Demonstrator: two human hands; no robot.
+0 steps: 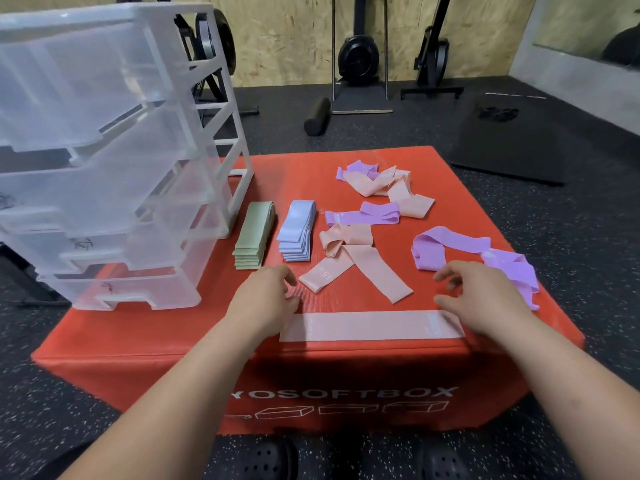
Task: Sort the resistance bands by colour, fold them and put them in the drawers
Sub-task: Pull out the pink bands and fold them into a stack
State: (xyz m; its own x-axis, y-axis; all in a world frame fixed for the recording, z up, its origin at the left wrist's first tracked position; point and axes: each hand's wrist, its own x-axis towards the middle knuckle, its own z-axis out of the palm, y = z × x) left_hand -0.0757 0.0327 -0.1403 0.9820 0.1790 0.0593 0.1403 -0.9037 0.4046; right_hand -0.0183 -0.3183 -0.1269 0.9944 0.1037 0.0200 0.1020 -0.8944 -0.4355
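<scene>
A peach band (367, 326) lies flat and straight along the near edge of the red soft box (173, 344). My left hand (264, 299) hovers at its left end and my right hand (481, 299) at its right end, both with loosely curled fingers and holding nothing. Folded green bands (254, 235) and folded blue bands (298, 232) sit in two stacks beside the clear drawer unit (104, 161). Loose peach bands (349, 261) and purple bands (464, 251) lie scattered further back and to the right.
The drawer unit stands on the box's left side with its drawers pulled out. A mixed peach and purple pile (377, 181) lies at the back. On the floor behind are a black foam roller (317, 116), a black mat (519, 136) and gym machines.
</scene>
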